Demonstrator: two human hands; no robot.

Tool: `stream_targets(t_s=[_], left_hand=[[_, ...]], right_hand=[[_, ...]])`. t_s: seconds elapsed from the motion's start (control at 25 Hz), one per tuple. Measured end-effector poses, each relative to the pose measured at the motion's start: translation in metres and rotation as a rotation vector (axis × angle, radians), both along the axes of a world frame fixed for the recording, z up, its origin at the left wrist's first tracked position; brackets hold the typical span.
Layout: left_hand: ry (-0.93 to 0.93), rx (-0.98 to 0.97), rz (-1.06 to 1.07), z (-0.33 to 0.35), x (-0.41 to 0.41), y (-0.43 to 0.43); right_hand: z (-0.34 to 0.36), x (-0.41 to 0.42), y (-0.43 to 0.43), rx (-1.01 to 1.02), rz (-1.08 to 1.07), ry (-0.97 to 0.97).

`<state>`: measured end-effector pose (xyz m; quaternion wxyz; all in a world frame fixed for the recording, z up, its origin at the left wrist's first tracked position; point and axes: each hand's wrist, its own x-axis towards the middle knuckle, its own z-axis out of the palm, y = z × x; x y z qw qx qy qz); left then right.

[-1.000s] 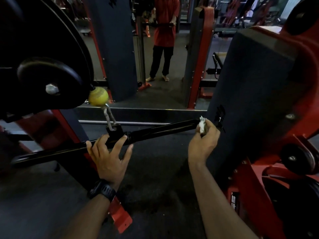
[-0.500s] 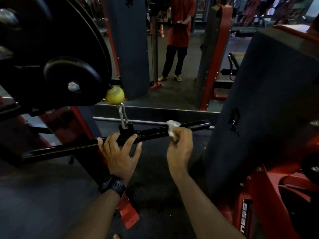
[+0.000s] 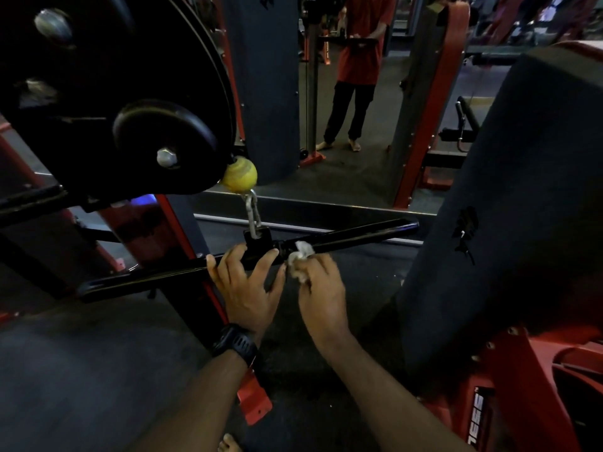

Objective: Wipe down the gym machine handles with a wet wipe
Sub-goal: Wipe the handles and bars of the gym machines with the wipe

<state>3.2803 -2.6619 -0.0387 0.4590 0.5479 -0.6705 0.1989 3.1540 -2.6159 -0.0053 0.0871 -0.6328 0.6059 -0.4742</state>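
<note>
A long black metal bar [image 3: 359,238] runs across the middle, tilted so its right end sits higher than its left end. This bar is the machine handle. A small black block [image 3: 257,238] sits on the middle of the bar. A short silver chain link [image 3: 253,213] goes up from the block to a round yellow ball [image 3: 239,174] just above the bar.

The left hand [image 3: 248,282] rests on the bar right at the black block. Its fingers are spread wide and lie mostly straight against the bar. They are not wrapped round it. A black watch [image 3: 236,344] is on that wrist, below the bar.

The right hand [image 3: 323,288] is just beside the left hand, on the right side of the block. Its fingers are curled and pinch a crumpled white wet wipe [image 3: 301,259]. The wipe is pressed on the bar, touching it close to the block. Part of the wipe pokes out above the fingers.

Above the left half of the bar is a big black round wheel [image 3: 98,76] with a silver bolt in a smaller black disc. To the right of the bar's high end stands a tall dark padded block [image 3: 522,190] on a red metal frame [image 3: 522,370]. Far behind the bar, a person in a red shirt [image 3: 359,60] and dark trousers stands on the dark floor [image 3: 81,370].
</note>
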Motion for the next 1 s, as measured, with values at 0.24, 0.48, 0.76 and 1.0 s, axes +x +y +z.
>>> stream_targets(t_s=[0.24, 0.48, 0.76, 1.0], left_hand=[[-0.023, 0.012, 0.008, -0.003, -0.005, 0.005], [0.024, -0.017, 0.014, -0.004, -0.014, 0.003], [0.004, -0.005, 0.048, -0.004, -0.014, 0.000], [0.016, 0.000, 0.037, -0.003, -0.013, -0.002]], right_hand=[[0.049, -0.037, -0.018, -0.010, -0.147, 0.142], [0.094, -0.048, -0.037, 0.151, 0.399, 0.888], [0.089, -0.082, -0.053, 0.258, 0.308, 0.793], [0.086, -0.110, -0.050, 0.229, 0.282, 0.833]])
